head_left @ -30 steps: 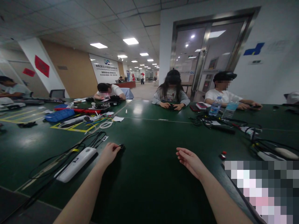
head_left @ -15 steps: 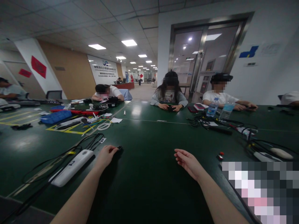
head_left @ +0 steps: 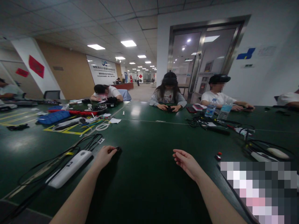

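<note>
My left hand (head_left: 106, 155) pinches a small black object (head_left: 118, 149) at the table surface, left of the middle; its kind is too small to make out. My right hand (head_left: 184, 160) holds nothing. It hovers over the green table (head_left: 144, 174), half curled, thumb and fingers stretched toward the left. A white power strip (head_left: 70, 169) marked "2" lies left of my left forearm. To the right of my right hand, a small item with a red top (head_left: 218, 155) stands on the table.
Black cables (head_left: 90, 144) run along the left. A blue basket (head_left: 53, 117) sits farther back. On the right are a coiled cable (head_left: 268, 141), two water bottles (head_left: 210, 108) and a pixelated dark-edged object (head_left: 254, 193). Several people sit around the table.
The whole view has shifted very slightly to the left. Both hands keep the same pose, with the small black object still in my left fingers.
</note>
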`<action>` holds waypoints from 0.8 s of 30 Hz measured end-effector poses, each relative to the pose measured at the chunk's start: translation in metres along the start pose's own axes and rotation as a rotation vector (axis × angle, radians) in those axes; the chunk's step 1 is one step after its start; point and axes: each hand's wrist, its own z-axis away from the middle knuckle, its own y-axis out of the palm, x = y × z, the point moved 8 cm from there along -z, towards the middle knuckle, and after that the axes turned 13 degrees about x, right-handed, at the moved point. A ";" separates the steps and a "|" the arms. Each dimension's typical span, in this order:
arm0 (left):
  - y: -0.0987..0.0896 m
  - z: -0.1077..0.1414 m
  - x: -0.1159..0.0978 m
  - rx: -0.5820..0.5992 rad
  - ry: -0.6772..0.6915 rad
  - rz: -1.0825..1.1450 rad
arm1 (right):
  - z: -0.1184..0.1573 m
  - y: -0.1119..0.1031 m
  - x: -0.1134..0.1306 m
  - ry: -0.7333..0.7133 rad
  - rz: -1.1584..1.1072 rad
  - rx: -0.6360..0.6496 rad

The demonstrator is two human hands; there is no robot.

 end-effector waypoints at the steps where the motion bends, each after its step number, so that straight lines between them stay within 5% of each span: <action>1: 0.000 0.000 0.001 0.016 0.009 0.017 | 0.001 0.001 0.001 0.001 -0.001 -0.002; 24: 0.004 0.001 0.001 -0.059 -0.013 0.046 | -0.002 -0.002 -0.003 0.009 -0.020 -0.008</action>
